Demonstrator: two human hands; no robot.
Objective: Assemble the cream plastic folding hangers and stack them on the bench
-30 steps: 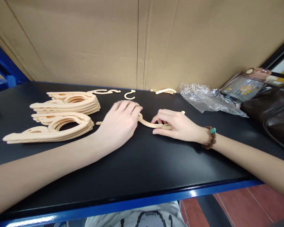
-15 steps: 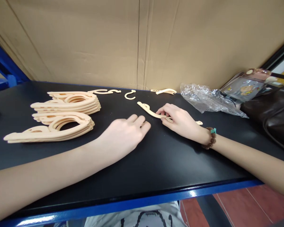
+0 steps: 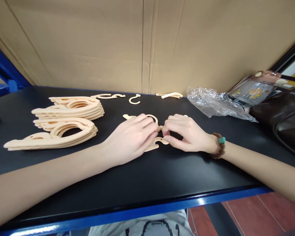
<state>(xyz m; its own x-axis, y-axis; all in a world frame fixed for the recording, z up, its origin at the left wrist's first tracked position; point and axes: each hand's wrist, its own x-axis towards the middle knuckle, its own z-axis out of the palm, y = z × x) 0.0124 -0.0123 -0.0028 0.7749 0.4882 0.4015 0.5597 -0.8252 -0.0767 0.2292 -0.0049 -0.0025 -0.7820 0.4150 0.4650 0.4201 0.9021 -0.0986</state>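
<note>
Between my two hands, low over the black table, is a cream plastic hanger (image 3: 153,117) with curved arms, partly hidden by my fingers. My left hand (image 3: 135,137) is closed on its left side, fingertips near the middle joint. My right hand (image 3: 184,132) pinches the same hanger from the right, thumb and forefinger at the joint. Two stacks of folded cream hangers, a rear stack (image 3: 71,109) and a front stack (image 3: 64,137), lie to the left.
Behind my hands lie a loose hook (image 3: 134,99), a few cream pieces (image 3: 172,95) and another piece (image 3: 108,96) near the cardboard wall (image 3: 88,42). Crumpled clear plastic (image 3: 216,103), a clear pouch (image 3: 254,90) and a dark bag (image 3: 280,114) occupy the right side.
My left hand has closed on the hanger, which my right hand alone touched before. The hanger has turned and shifted left and nearer, and its curved parts now show between my hands.
</note>
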